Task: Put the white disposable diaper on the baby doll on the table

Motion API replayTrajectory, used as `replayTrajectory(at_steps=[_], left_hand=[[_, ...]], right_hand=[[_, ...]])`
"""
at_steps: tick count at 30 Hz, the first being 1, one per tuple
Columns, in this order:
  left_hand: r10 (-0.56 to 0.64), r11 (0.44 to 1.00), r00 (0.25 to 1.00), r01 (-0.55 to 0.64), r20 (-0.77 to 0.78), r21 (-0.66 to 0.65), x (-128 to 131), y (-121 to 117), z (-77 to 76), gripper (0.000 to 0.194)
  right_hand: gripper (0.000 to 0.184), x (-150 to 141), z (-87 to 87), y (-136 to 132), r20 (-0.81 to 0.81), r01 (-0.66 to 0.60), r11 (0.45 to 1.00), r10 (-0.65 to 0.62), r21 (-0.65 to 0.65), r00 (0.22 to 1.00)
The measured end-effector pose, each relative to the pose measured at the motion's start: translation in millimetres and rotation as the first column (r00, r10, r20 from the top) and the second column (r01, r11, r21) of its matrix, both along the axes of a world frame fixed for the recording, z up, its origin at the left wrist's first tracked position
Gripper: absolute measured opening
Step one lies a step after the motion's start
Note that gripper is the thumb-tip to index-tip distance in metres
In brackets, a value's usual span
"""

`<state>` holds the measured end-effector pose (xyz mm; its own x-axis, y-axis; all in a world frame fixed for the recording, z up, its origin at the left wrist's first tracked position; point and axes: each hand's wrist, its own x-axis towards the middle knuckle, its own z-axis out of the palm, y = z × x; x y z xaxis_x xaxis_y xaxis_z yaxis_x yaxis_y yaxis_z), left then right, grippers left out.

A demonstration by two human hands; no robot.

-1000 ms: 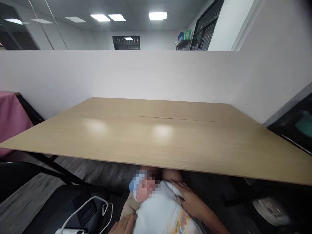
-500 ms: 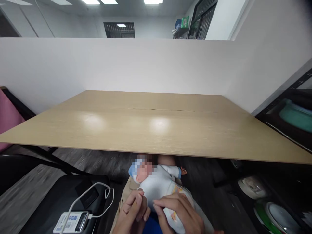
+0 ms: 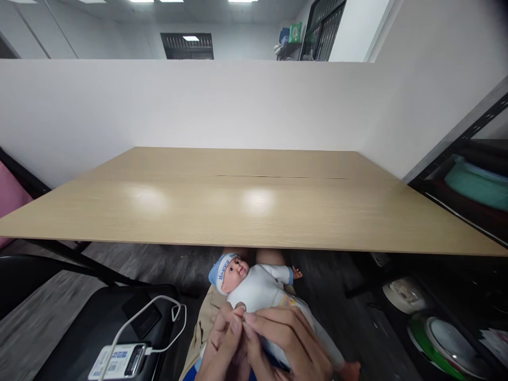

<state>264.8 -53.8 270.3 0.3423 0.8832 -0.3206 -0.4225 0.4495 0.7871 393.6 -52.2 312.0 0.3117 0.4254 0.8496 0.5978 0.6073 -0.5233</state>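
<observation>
A baby doll (image 3: 257, 288) in a white top and a blue-and-white cap (image 3: 223, 271) lies face up across my lap, below the table's front edge. Above its body are my two hands, pinched and with fingertips meeting. My left hand (image 3: 224, 338) has thumb and forefinger pressed together. Beside it my right hand (image 3: 288, 338) pinches the same way, its fingertips touching the left ones. Whatever sits between the fingertips, if anything, is too small to make out. Part of the doll's lower body is hidden behind my right hand.
A wooden table (image 3: 238, 206) spans the view ahead. On the left, a black chair (image 3: 79, 328) carries a white power bank (image 3: 121, 361) with a white cable (image 3: 137, 312) and a dark flat object (image 3: 142, 315). Dark shelves with a green-rimmed container (image 3: 432, 349) stand at right.
My hands have come together; their fingertips, apart before, now touch. The view has shifted slightly to the right. The doll stays in my lap.
</observation>
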Motion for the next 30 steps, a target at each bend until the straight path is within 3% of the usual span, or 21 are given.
replayTrajectory(at_steps=[7, 15, 19, 22, 24, 26, 28, 30], left_hand=[[0.061, 0.998, 0.98, -0.063, 0.189, 0.004, 4.7, -0.7, 1.2, 0.031], [0.072, 0.996, 0.989, -0.078, 0.133, 0.042, 9.3, -2.2, -4.7, 0.037], [0.039, 0.997, 0.997, -0.043, 0.066, 0.064, -1.9, -4.1, -16.8, 0.037], [-0.041, 0.98, 0.989, 0.067, -0.14, 0.19, -41.2, -2.5, -38.8, 0.041], [-0.122, 0.937, 0.929, 0.223, -0.349, 0.267, -83.7, -0.3, -59.3, 0.047], [-0.206, 0.922, 0.854, 0.333, -0.478, 0.197, -132.2, 2.9, -80.2, 0.056], [-0.125, 0.971, 0.771, 0.223, -0.624, 0.081, -178.1, 8.1, -95.5, 0.061], [0.03, 0.999, 0.624, 0.006, -0.781, 0.043, -212.6, 17.3, -101.4, 0.062]], right_hand=[[0.015, 1.4, 1.2, -0.3, 0.031, 0.002, 1.0, -0.003, 0.009, 1.0], [0.018, 5.6, -3.0, -0.5, 0.077, -0.064, 0.998, 0.066, -0.02, 0.995], [0.023, 16.2, -13.5, -2.8, 0.175, -0.08, 0.994, 0.092, -0.072, 0.98], [0.025, 26.2, -29.9, -2.4, 0.199, -0.06, 0.992, 0.082, -0.111, 0.977], [0.021, 30.6, -45.7, -1.7, 0.193, -0.07, 0.985, 0.1, -0.157, 0.976], [0.013, 32.0, -64.3, -2.1, 0.169, -0.12, 0.959, 0.166, -0.255, 0.972], [0.02, 29.6, -82.5, -3.9, 0.126, -0.203, 0.887, 0.277, -0.415, 0.953], [0.037, 23.4, -96.8, -6.1, 0.029, -0.326, 0.731, 0.427, -0.6, 0.904]])
